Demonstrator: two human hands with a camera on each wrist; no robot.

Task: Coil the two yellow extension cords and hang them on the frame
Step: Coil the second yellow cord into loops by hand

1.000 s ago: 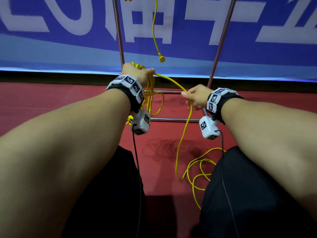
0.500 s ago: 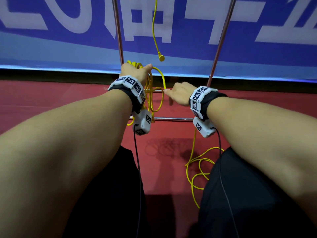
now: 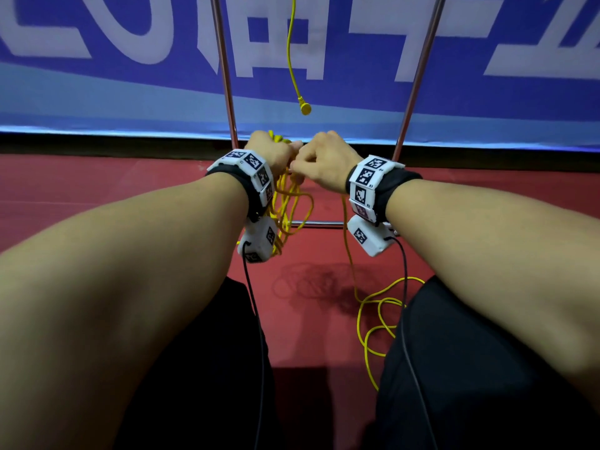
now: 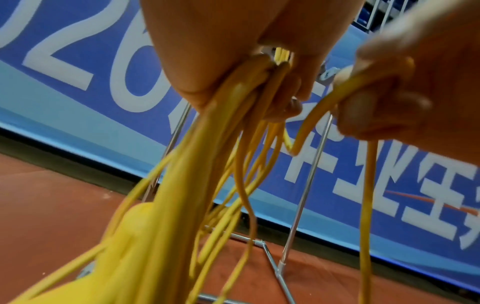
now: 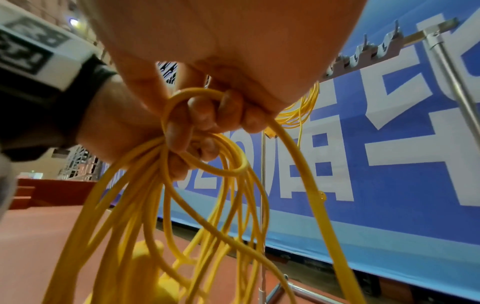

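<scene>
My left hand [image 3: 271, 152] grips a bundle of several loops of a yellow extension cord [image 3: 287, 203], which hang below it in front of the metal frame [image 3: 224, 76]. My right hand [image 3: 323, 160] is pressed close beside the left. Its fingers [image 5: 207, 111] curl round one more loop of the same cord [image 5: 197, 92] at the bundle. In the left wrist view the loops [image 4: 249, 86] run through my left palm. The cord's free length [image 3: 373, 306] drops to the floor by my right knee. A second yellow cord [image 5: 298, 111] hangs coiled from the frame's top, its plug end [image 3: 305, 108] dangling.
A blue banner [image 3: 487, 92] stands right behind the frame. The frame's lower crossbar [image 3: 321, 224] lies just beyond my wrists, and a hook rail [image 5: 363, 55] runs along its top. Red floor [image 3: 97, 190] spreads around; my dark-trousered knees [image 3: 470, 368] flank the loose cord.
My right hand has swung left and up with a strand of cord until it meets the left hand at the bundle. The left hand has held its place.
</scene>
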